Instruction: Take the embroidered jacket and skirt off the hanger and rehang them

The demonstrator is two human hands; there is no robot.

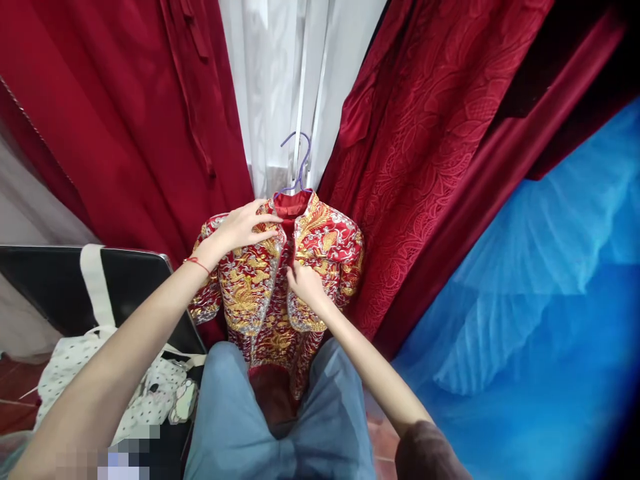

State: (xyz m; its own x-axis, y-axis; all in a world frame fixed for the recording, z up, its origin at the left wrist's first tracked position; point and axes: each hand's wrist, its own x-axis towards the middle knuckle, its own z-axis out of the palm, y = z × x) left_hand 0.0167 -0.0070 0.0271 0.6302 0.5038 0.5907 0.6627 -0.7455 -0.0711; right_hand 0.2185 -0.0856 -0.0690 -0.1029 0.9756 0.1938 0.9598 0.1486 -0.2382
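A red jacket (pixel 245 283) with dense gold and silver embroidery and a stand-up collar hangs from a thin purple hanger (pixel 305 148), its front parted down the middle. My left hand (pixel 245 225) lies on its left front panel near the collar, fingers stretched and spread towards the opening. Lower down, my right hand (pixel 306 283) is closed on the edge of the right front panel, fingertips curled and partly hidden. Below the jacket's hem, more embroidered red cloth (pixel 273 343) hangs down between my knees.
Dark red garments (pixel 115 120) hang on the left, and patterned red cloth (pixel 415 167) on the right. Blue tulle (pixel 530 333) fills the lower right. Beside my left leg, a white dotted bag (pixel 65 360) rests on a black chair (pixel 135 280).
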